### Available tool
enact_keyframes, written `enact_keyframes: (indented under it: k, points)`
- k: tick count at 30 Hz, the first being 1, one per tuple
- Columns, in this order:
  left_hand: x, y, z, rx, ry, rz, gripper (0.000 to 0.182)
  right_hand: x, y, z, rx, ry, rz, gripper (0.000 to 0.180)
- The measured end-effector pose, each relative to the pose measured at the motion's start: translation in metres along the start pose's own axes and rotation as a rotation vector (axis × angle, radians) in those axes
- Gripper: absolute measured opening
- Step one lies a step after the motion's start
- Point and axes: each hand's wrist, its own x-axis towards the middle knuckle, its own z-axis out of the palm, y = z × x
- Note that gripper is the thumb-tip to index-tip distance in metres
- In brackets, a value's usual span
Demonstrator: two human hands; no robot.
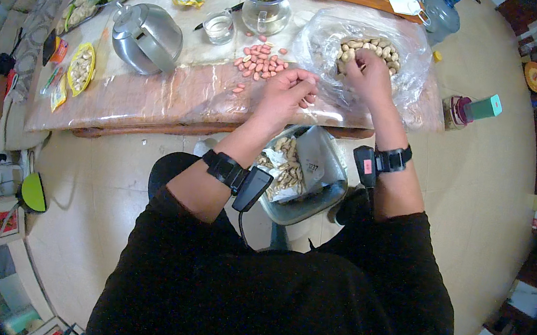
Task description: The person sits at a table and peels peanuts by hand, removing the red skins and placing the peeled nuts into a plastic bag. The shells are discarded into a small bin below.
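Observation:
My right hand (372, 77) reaches into a clear plastic bag (319, 34) of unshelled peanuts (378, 46). Its thumb and fingertips pinch around one pale unshelled peanut (348, 56) at the left side of the heap. Over the table's front edge, my left hand (291, 89) is held with curled fingers and the thumb close against them. Whether anything is inside those fingers is hidden. Just left of it lies a loose pile of shelled pink peanuts (262, 60), and a few kernels (238, 88) sit apart nearer the edge.
Below the table edge stands a bin (332, 204) holding peanut shells (289, 162) and paper. On the table are a steel kettle (148, 40), a small glass (219, 29), a glass teapot (265, 14) and a yellow dish (81, 69). A large water bottle (438, 17) stands beyond the right corner.

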Motion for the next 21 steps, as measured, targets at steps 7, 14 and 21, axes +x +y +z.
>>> enact_keyframes:
  k: [7,14,21]
  points:
    - [0.002,-0.010,0.013,0.166,-0.155,0.166,0.032,-0.036,-0.016,-0.011,0.491,-0.546,-0.141,0.023]
    - [0.000,-0.011,0.018,0.315,-0.151,0.165,0.021,-0.046,-0.011,-0.029,0.627,-0.543,0.157,0.032]
    - [0.004,-0.015,0.026,0.159,-0.057,0.074,0.019,-0.055,-0.010,-0.007,0.470,-0.346,0.048,0.036]
